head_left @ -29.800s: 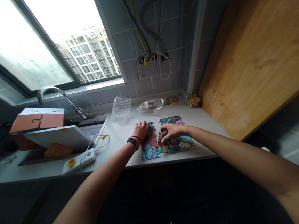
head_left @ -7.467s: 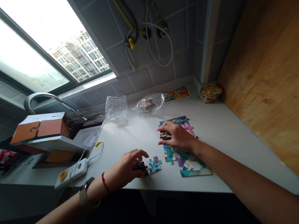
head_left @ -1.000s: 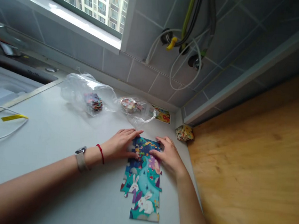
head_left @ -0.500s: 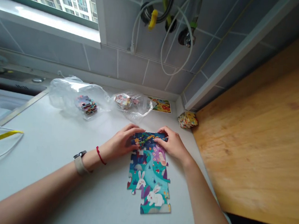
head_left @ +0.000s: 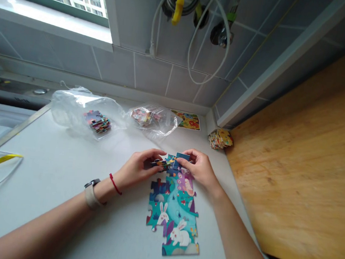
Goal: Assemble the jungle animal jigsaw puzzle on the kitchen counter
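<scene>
- left hand (head_left: 135, 170) and right hand (head_left: 201, 171) both pinch the strip of puzzle pieces (head_left: 171, 161); one hand at each end; fingers (head_left: 152, 153) closed on it, thumbs under as far as I can tell
- strip sits at the far edge of the puzzle (head_left: 174, 210); it looks tipped up off the worktop (head_left: 60, 168), near edge touching or just over the top row; can't tell if any tabs are locked
- rest of puzzle lies flat between my forearms, rabbits toward me
- handling, my guess: thin card, very light, stiff per piece but the joined strip is floppy at the seams; likely to buckle or pop apart if bent; surface looks glossy, a bit slippery
- best hold, I judge: by the two ends, flat pinch, strip kept level; not mid-strip on a seam
- nearby: two plastic bags (head_left: 80, 111) with loose pieces, picture card (head_left: 188, 121), small pile of pieces (head_left: 220, 139) in the corner, wooden board (head_left: 303, 149) on my right
</scene>
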Motion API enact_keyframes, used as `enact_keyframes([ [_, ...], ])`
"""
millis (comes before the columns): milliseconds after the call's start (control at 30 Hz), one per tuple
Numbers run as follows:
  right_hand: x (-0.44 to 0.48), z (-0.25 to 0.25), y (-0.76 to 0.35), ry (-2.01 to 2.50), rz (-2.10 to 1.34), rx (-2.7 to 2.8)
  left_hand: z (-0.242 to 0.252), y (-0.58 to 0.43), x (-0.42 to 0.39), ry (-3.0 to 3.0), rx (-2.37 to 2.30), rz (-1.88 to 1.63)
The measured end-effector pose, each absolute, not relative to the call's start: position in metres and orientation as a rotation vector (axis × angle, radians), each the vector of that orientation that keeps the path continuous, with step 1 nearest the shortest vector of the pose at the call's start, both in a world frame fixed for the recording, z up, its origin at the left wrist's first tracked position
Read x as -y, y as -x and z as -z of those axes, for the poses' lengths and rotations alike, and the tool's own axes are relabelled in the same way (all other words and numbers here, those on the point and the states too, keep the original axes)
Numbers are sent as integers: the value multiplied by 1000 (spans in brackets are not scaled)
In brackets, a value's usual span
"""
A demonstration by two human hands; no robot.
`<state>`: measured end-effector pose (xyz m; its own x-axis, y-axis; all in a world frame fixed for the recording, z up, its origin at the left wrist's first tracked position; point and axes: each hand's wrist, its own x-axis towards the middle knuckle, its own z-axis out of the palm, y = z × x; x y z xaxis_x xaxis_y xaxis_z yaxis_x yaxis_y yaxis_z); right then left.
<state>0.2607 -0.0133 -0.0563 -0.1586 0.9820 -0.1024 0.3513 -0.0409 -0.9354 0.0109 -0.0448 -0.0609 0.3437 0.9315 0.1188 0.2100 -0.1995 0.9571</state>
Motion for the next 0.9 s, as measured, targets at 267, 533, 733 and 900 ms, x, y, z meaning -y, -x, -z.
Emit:
enact_keyframes([
  [267,30,55,-239,1518,-769,1951,57,-13,45,-1524,-919,-1021],
  [533,29,55,-236,1254,-994,1649,63,-18,51,-1461,-851,-1009],
  [733,36,49,-230,1059,-1258,1665,64,-22,55,-1437,-1007,-1075],
  [900,38,45,-231,946,-1159,1918,63,-22,56,-1517,-1137,-1137],
])
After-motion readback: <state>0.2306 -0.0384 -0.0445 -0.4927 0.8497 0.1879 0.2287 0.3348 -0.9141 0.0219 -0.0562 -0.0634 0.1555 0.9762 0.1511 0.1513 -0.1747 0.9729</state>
